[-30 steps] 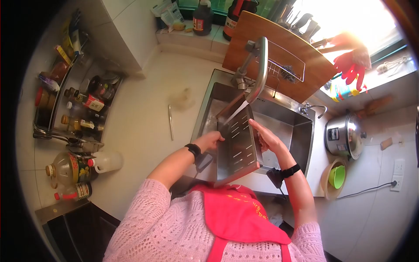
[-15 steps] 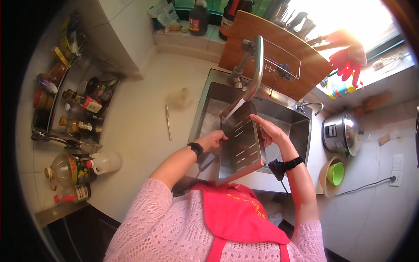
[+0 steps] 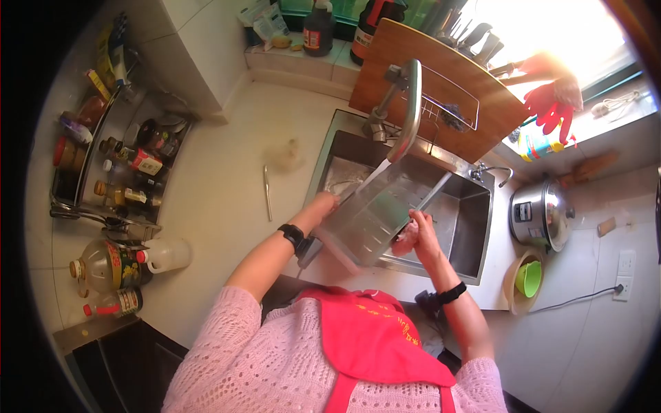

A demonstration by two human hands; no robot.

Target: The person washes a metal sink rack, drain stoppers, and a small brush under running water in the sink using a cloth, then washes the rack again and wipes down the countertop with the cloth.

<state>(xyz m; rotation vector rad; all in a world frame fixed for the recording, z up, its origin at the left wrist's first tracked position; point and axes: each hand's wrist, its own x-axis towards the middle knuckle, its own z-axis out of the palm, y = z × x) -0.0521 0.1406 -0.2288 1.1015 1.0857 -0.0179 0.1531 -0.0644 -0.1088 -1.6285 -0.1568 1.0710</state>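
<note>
A rectangular slotted metal tray (image 3: 372,224), blurred by motion, is tilted over the front of the sink (image 3: 465,241). My left hand (image 3: 325,205) is closed on its left edge, the fingers partly hidden behind the metal. At the right edge, my right hand (image 3: 423,230) grips the tray with bent fingers. Above them the faucet (image 3: 406,131) arches over the sink, and a whitish stream of water (image 3: 375,175) falls from its spout onto the tray.
A thin metal utensil (image 3: 267,193) lies on the counter left of the sink. A wooden board (image 3: 441,89) leans behind it. To the right are a rice cooker (image 3: 530,213) and a green bowl (image 3: 529,277) in a larger basin. Bottles (image 3: 127,196) fill the left rack.
The slotted tray has turned and tipped, its far right corner swinging right. My left hand has shifted left and up; my right hand has moved lower along the edge.
</note>
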